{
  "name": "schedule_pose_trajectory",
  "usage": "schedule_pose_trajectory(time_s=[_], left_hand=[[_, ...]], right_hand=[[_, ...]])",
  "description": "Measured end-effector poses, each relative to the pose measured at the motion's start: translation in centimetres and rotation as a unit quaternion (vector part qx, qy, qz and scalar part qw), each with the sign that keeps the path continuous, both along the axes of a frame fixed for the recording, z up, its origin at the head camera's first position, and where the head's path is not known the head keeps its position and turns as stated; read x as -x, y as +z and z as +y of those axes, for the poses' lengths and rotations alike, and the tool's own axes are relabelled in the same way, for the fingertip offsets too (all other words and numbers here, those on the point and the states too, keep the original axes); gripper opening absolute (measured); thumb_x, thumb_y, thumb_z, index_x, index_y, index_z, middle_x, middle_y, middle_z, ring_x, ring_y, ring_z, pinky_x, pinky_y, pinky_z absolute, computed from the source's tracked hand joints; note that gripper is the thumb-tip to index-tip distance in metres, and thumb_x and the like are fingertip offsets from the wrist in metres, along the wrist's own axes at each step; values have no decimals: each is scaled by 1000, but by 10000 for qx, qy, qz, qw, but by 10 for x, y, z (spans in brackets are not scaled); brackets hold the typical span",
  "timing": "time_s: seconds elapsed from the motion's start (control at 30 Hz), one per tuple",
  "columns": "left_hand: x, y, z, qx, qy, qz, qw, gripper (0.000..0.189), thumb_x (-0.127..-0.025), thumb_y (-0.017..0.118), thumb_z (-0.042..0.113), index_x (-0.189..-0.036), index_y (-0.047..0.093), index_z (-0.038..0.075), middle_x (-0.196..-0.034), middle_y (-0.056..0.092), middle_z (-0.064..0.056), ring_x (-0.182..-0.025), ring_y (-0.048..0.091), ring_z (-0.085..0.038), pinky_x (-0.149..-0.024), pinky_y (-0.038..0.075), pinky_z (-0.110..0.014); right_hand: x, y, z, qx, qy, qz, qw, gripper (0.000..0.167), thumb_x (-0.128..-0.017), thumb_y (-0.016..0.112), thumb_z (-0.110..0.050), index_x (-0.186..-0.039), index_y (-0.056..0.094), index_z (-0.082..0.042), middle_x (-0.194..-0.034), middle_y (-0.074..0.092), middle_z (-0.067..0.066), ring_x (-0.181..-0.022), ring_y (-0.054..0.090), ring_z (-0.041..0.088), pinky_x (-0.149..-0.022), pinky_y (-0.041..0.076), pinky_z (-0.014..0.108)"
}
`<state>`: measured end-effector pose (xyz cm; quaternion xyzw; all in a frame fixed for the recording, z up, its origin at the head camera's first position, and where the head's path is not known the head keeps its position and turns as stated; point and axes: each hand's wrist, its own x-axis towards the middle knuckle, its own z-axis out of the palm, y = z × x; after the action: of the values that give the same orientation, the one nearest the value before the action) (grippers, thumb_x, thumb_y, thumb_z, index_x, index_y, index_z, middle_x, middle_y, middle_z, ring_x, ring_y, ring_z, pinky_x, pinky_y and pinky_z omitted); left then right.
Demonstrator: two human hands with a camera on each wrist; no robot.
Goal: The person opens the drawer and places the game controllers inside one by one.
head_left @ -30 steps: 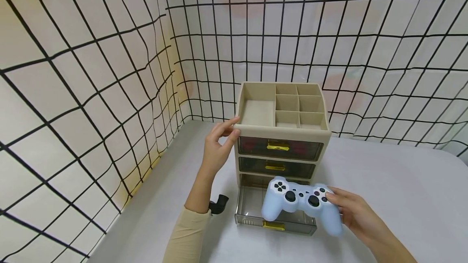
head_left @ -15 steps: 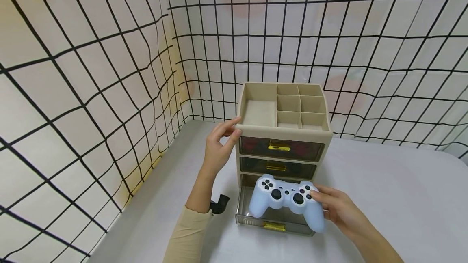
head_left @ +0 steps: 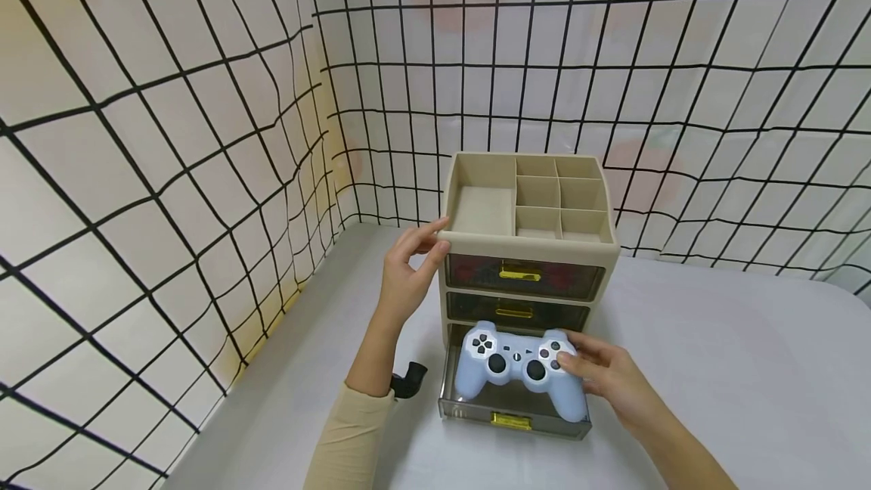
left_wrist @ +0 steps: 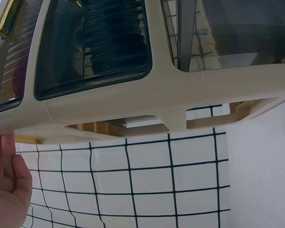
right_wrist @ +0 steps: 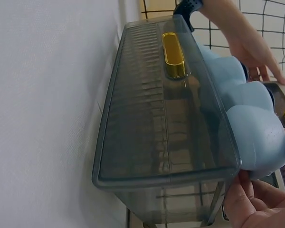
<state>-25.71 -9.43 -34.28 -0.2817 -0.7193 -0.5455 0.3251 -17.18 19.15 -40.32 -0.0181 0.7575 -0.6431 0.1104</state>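
A light blue game controller (head_left: 516, 370) is in my right hand (head_left: 612, 380), thumb on its face buttons and fingers beneath its right grip. It hovers tilted over the pulled-out clear bottom drawer (head_left: 466, 413) of a beige desk organizer (head_left: 531, 246). In the right wrist view, the controller (right_wrist: 254, 137) is just behind the drawer's front panel (right_wrist: 133, 123); whether it touches the drawer is hard to tell. My left hand (head_left: 406, 278) rests its fingertips against the organizer's upper left corner, its fingers (left_wrist: 8, 152) fairly straight in the left wrist view.
Two dark drawers with gold handles, the upper drawer (head_left: 469, 274) and the middle drawer (head_left: 469, 307), are closed. Divided compartments (head_left: 537, 191) top the organizer. Black-gridded white walls (head_left: 395, 89) rise behind and left. A black strap-like object (head_left: 410, 380) shows beside my left forearm.
My right hand has carried the controller leftward and slightly up in the head view, from the drawer's right side to over its middle. The left hand keeps its place on the organizer.
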Motion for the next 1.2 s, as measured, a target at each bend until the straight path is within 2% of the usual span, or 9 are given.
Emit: schedule_pose_trajectory(time_s=[0.1, 0.17, 0.33, 0.57, 0.7, 0.93, 1.2], left_hand=[[-11, 11, 3, 2, 29, -4, 10000, 31, -87, 64, -9, -118, 64, -9, -89, 62, -20, -85, 60, -31, -83, 50, -34], [-17, 17, 3, 22, 40, -23, 10000, 30, -86, 64, -10, -117, 63, -11, -88, 61, -21, -84, 60, -32, -83, 50, -34], [-19, 19, 4, 23, 26, -18, 10000, 30, -87, 64, -9, -117, 63, -11, -88, 61, -21, -84, 59, -33, -82, 51, -33], [-19, 18, 4, 5, -18, 30, 10000, 30, -87, 64, -9, -117, 63, -11, -88, 61, -22, -84, 59, -34, -82, 50, -33], [-19, 19, 4, 11, -28, -12, 10000, 30, -88, 64, -8, -118, 63, -11, -90, 62, -23, -85, 59, -35, -82, 50, -35], [-19, 19, 4, 23, -41, -44, 10000, 30, -89, 63, -8, -118, 63, -10, -90, 61, -22, -85, 59, -35, -83, 50, -35], [-19, 18, 4, 26, -17, -63, 10000, 30, -89, 64, -7, -118, 63, -10, -90, 62, -23, -85, 60, -35, -83, 50, -36]], right_hand=[[0, -1, -3, -11, 43, 110, 9999, 59, -94, 62, -11, -141, 37, 14, -99, 64, 7, -85, 60, 11, -71, 53, 33], [1, -1, -5, -10, 31, 180, 9998, 57, -94, 63, -10, -141, 39, 13, -97, 64, 5, -84, 60, 11, -70, 53, 31], [1, -1, -12, -114, -23, 495, 9987, 53, -92, 64, -6, -138, 44, 13, -93, 63, 7, -82, 59, 10, -67, 51, 28], [2, -2, -21, -562, -123, 1013, 9932, 49, -88, 70, -4, -132, 53, 9, -83, 56, 6, -70, 54, 12, -63, 46, 25], [1, -4, -24, -684, -55, 1234, 9900, 48, -86, 71, -2, -130, 56, 9, -83, 55, 7, -69, 52, 13, -62, 46, 25], [-2, -3, -25, -852, 181, 1347, 9871, 48, -87, 71, -6, -132, 56, 5, -88, 55, 8, -78, 54, 16, -69, 47, 26], [-4, -1, -21, -924, 468, 1100, 9885, 49, -86, 71, -6, -130, 54, 7, -84, 54, 8, -71, 52, 15, -61, 45, 26]])
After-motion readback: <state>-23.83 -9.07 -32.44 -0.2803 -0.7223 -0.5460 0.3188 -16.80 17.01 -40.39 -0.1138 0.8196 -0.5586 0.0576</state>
